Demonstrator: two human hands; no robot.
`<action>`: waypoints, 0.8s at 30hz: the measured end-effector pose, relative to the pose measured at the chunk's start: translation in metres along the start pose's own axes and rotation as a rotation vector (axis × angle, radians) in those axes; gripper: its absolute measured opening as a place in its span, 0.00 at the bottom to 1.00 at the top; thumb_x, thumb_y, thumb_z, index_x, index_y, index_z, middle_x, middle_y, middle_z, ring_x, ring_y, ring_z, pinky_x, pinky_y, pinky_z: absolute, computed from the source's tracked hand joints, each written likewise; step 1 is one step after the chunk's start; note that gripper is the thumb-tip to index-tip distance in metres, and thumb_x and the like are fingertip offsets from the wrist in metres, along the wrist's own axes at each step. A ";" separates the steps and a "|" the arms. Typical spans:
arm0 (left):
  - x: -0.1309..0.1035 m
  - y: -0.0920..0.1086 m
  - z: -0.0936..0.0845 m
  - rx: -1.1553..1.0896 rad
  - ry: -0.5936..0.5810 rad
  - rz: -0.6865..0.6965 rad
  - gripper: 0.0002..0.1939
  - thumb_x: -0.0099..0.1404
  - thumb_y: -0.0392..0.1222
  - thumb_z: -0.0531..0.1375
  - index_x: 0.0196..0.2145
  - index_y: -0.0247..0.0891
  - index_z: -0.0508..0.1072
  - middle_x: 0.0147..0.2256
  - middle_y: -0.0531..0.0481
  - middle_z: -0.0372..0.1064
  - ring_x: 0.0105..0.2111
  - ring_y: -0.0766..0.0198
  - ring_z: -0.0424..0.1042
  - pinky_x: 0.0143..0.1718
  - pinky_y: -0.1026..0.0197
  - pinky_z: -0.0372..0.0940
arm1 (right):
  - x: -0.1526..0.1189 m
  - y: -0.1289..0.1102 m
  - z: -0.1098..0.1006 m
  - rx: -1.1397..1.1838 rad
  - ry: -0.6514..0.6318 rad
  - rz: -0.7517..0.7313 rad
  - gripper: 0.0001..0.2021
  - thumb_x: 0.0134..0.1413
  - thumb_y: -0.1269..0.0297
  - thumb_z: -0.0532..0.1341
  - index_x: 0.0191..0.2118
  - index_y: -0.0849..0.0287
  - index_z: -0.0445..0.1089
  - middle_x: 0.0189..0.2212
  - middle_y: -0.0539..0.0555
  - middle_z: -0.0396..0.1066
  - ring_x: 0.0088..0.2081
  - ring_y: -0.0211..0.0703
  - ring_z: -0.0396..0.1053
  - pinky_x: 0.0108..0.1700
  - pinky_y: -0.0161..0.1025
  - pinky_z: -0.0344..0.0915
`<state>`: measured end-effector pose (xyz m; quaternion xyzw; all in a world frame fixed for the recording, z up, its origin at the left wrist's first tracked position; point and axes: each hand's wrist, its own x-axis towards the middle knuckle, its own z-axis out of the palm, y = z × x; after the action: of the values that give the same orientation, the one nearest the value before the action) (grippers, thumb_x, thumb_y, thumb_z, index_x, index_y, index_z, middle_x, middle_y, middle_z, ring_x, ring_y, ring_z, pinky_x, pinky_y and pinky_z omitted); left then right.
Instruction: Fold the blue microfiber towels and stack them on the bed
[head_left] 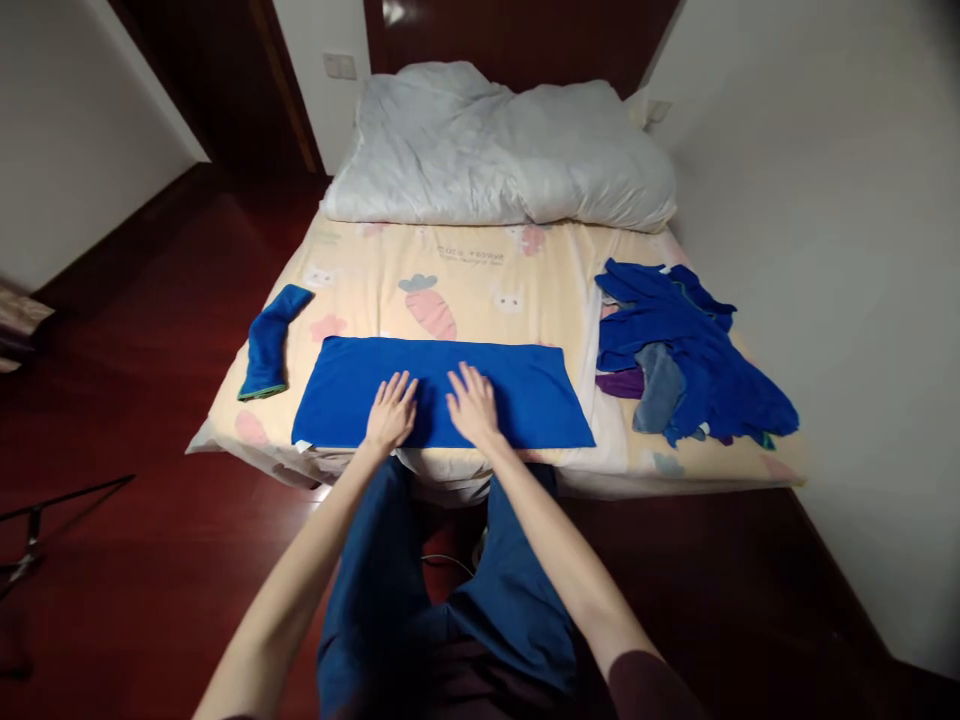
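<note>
A blue towel (517, 395) lies spread flat along the front edge of the bed, its long side running left to right. A small white tag shows at its near left corner. My left hand (393, 410) rests on the towel left of its middle, palm down with the fingers apart. Just to the right, my right hand (474, 402) also lies flat on the cloth, fingers spread. Neither hand grips anything. Off to the left sits a folded blue cloth (268, 345) with green edging.
A loose heap of blue cloths (690, 340), with grey and purple pieces, lies at the bed's right side. A pale rumpled quilt (502, 150) covers the far end of the patterned sheet (480, 275). Walls stand on both sides; a black metal stand (34, 530) is on the floor at left.
</note>
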<state>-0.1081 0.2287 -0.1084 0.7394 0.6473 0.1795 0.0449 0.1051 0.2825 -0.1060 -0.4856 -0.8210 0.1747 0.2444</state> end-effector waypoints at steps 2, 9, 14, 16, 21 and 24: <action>0.003 0.018 0.033 -0.033 -0.054 -0.014 0.29 0.73 0.42 0.47 0.68 0.34 0.63 0.71 0.38 0.49 0.72 0.47 0.46 0.71 0.40 0.43 | 0.002 -0.014 0.037 0.032 -0.108 -0.006 0.27 0.69 0.61 0.50 0.71 0.55 0.56 0.74 0.52 0.48 0.73 0.56 0.38 0.71 0.61 0.34; -0.014 0.007 0.062 -0.066 -0.005 -0.066 0.30 0.75 0.48 0.46 0.71 0.40 0.56 0.73 0.44 0.40 0.73 0.47 0.39 0.72 0.38 0.39 | -0.014 0.009 0.056 -0.132 -0.123 0.016 0.29 0.72 0.52 0.47 0.73 0.59 0.52 0.75 0.56 0.41 0.75 0.50 0.37 0.73 0.54 0.29; -0.034 -0.025 0.035 0.029 0.036 -0.249 0.32 0.75 0.53 0.46 0.71 0.39 0.56 0.73 0.42 0.41 0.73 0.46 0.38 0.72 0.37 0.37 | -0.025 0.063 0.017 -0.271 -0.087 0.175 0.31 0.72 0.49 0.45 0.73 0.58 0.50 0.75 0.57 0.41 0.75 0.50 0.37 0.73 0.54 0.31; -0.048 -0.043 0.021 0.066 0.051 -0.342 0.33 0.75 0.54 0.45 0.72 0.38 0.55 0.73 0.41 0.40 0.73 0.45 0.38 0.71 0.37 0.36 | -0.037 0.092 -0.003 -0.326 -0.065 0.278 0.31 0.73 0.49 0.44 0.74 0.59 0.49 0.75 0.57 0.40 0.75 0.49 0.38 0.73 0.53 0.32; -0.081 -0.084 -0.005 0.121 0.045 -0.490 0.36 0.75 0.55 0.42 0.72 0.31 0.51 0.73 0.35 0.39 0.73 0.44 0.39 0.71 0.39 0.40 | -0.076 0.157 -0.051 -0.421 -0.024 0.571 0.32 0.73 0.50 0.41 0.74 0.62 0.46 0.75 0.58 0.39 0.75 0.49 0.38 0.74 0.53 0.35; -0.088 -0.094 -0.009 0.129 0.022 -0.506 0.37 0.75 0.55 0.42 0.72 0.28 0.49 0.73 0.33 0.38 0.73 0.43 0.38 0.71 0.40 0.41 | -0.090 0.176 -0.068 -0.448 -0.032 0.638 0.34 0.72 0.50 0.39 0.75 0.64 0.44 0.75 0.57 0.37 0.75 0.47 0.36 0.74 0.51 0.34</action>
<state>-0.2078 0.1562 -0.1459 0.5533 0.8222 0.1289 0.0341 0.3063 0.2886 -0.1639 -0.7549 -0.6503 0.0660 0.0529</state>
